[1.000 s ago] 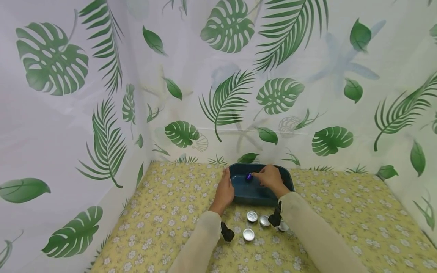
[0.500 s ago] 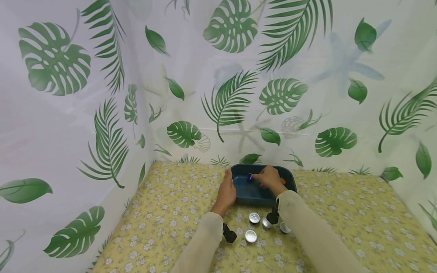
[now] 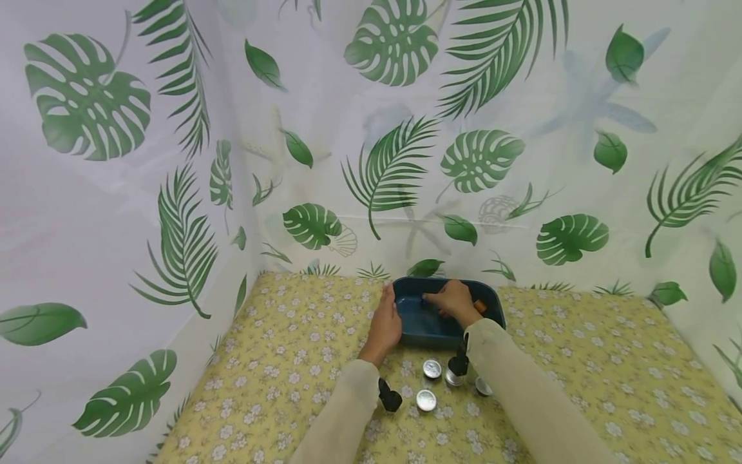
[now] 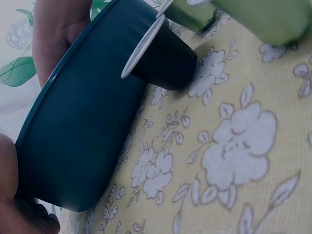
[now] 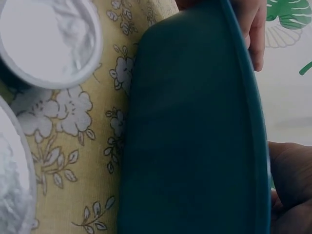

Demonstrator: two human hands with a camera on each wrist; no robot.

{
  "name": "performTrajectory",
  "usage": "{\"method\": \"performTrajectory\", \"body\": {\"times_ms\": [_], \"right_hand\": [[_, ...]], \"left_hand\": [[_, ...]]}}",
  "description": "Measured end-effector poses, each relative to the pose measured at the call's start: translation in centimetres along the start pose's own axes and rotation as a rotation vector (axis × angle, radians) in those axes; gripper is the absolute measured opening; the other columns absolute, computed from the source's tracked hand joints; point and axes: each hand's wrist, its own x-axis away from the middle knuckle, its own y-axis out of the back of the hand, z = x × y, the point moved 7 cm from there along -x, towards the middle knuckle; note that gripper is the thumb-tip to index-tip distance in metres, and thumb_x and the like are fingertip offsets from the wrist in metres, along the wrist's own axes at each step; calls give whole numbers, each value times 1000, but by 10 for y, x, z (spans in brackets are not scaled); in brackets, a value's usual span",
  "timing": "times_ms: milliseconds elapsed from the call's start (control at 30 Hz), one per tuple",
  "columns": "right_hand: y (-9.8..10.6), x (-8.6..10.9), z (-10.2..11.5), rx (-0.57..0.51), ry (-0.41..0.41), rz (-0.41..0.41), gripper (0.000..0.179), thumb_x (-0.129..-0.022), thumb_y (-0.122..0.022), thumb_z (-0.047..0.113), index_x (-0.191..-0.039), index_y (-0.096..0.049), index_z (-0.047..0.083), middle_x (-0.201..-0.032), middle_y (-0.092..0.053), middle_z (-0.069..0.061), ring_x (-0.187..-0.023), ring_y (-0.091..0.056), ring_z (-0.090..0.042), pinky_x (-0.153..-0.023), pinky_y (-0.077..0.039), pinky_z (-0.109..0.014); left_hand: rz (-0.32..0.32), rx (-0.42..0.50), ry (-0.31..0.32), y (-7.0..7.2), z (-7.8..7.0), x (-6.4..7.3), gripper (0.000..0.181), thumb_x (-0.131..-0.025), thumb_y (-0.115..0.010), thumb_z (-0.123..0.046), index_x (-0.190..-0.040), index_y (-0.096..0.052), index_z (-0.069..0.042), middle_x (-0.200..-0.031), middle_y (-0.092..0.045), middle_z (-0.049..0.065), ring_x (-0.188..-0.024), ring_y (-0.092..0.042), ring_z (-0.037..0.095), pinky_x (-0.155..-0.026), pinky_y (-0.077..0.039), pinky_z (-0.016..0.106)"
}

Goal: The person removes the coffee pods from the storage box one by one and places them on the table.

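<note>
A dark teal tray (image 3: pixel 426 338) stands at the back of the table. My left hand (image 3: pixel 385 325) holds its left end, with fingers along the outside and thumb at the rim. My right hand (image 3: pixel 455 301) reaches inside, fingertips pinching a small shiny blue thing (image 3: pixel 425 299), mostly hidden; its kind is too small to tell. An orange piece (image 3: pixel 480 306) lies inside by my right wrist. In front of the tray are several foil-topped coffee capsules (image 3: pixel 426 400). The left wrist view shows a dark capsule (image 4: pixel 168 58) and a green capsule (image 4: pixel 273 19); the tray wall hides the right fingertips.
A yellow flowered cloth (image 3: pixel 290 361) covers the table. White leaf-printed sheeting (image 3: pixel 324 154) rises behind and at the sides. Black wrist-camera mounts (image 3: pixel 390 396) sit at both cuffs, the right one just over a capsule.
My right hand has shifted slightly in the tray, and less of the blue thing shows. More of the orange piece is visible. My left hand stays at the tray's left end.
</note>
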Motion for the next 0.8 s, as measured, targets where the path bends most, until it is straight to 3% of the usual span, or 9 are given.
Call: {"method": "performTrajectory", "body": {"times_ms": [267, 500, 800], "right_hand": [[-7, -11, -8, 15, -11, -7, 43, -86, -82, 33, -56, -65, 6, -48, -61, -3, -41, -60, -13, -47, -53, -30], [-9, -12, -7, 52, 40, -37, 55, -84, -83, 34, -43, -53, 14, -39, -53, 0, -39, -56, -15, -50, -49, -30], [-12, -11, -4, 43, 41, -35, 56, -84, -83, 32, -43, -48, 16, -39, -50, 0, -38, -55, -16, -47, -47, -30]], "left_hand": [[-7, -5, 10, 0, 1, 0, 55, -113, -27, -13, -165, -7, -16, -170, -5, 6, -155, -10, 22, -122, -21, 45], [-2, 9, 9, -2, 3, -1, 55, -113, -27, -12, -165, -8, -17, -170, -4, 6, -155, -10, 22, -122, -22, 46], [-33, -24, -1, -1, 5, -4, 55, -113, -27, -11, -164, -9, -13, -169, -8, 12, -155, -12, 24, -122, -22, 46]]}}
